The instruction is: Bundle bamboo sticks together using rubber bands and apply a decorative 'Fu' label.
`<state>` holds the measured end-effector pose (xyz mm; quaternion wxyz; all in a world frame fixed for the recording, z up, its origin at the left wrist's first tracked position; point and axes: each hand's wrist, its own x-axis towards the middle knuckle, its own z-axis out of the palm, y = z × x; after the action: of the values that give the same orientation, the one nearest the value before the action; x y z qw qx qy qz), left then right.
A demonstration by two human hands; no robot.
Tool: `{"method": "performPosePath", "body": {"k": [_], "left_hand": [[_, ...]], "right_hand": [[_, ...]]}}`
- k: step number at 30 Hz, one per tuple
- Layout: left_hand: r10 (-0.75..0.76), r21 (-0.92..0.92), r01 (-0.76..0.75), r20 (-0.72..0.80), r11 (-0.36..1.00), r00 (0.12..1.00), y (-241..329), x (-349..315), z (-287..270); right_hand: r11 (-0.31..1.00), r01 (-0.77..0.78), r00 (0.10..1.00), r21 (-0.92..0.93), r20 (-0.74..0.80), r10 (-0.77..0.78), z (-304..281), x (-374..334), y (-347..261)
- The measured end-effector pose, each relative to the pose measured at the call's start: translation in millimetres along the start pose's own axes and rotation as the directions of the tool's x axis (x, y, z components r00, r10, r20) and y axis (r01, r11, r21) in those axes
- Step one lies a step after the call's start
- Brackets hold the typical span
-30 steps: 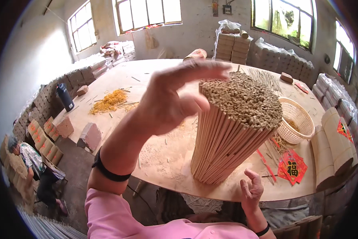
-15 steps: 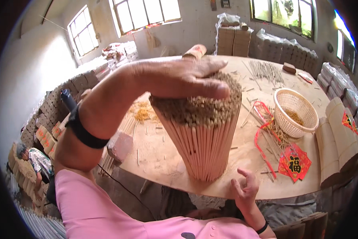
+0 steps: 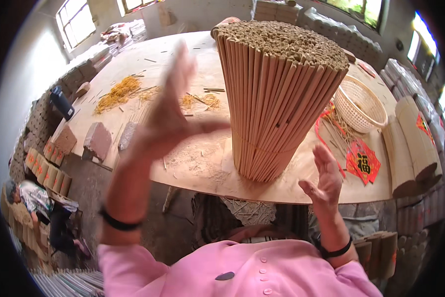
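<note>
A large bundle of thin brown sticks (image 3: 277, 104) stands upright on the wooden table, spreading wider toward its top. A thin band seems to circle it low down. To its left is my left hand (image 3: 170, 109), smeared by motion, with thumb and fingers apart and nothing in it; whether the thumb touches the sticks I cannot tell. Just right of the bundle's foot, my right hand (image 3: 325, 178) is raised with its fingers stretched out, holding nothing.
Yellow rubber bands (image 3: 118, 94) lie loose on the table (image 3: 193, 173). A cream plastic basket (image 3: 359, 106), red paper decorations (image 3: 362, 161) and wrapped bundles (image 3: 408, 143) are at the right. Bricks (image 3: 98, 141) and a dark bottle (image 3: 61, 103) stand left. Another person (image 3: 39, 203) works at far left.
My left hand has left the bundle's top and swung down to its left side. My right hand's fingers have straightened. The view has shifted, so the bundle appears higher.
</note>
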<state>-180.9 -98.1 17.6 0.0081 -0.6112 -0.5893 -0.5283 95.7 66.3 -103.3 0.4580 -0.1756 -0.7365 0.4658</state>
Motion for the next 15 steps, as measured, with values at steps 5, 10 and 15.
{"method": "performPosePath", "body": {"k": [5, 10, 15], "left_hand": [[-0.279, -0.384, 0.306, 0.127, 0.871, 0.952, -22.5, -44.3, 72.3], [-0.093, -0.501, 0.095, 0.029, 0.86, 0.995, -19.1, -28.4, 84.4], [-0.128, -0.454, 0.113, -0.003, 0.884, 0.992, -22.8, -24.7, 92.5]], "right_hand": [[0.974, 0.225, 0.949, -0.038, 0.236, -0.21, 28.7, 55.3, -21.1], [0.949, -0.147, 0.914, 0.28, 0.405, 0.022, 35.5, 73.1, -26.6], [0.964, -0.151, 0.942, 0.217, 0.329, 0.074, 33.9, 67.3, -23.2]]}}
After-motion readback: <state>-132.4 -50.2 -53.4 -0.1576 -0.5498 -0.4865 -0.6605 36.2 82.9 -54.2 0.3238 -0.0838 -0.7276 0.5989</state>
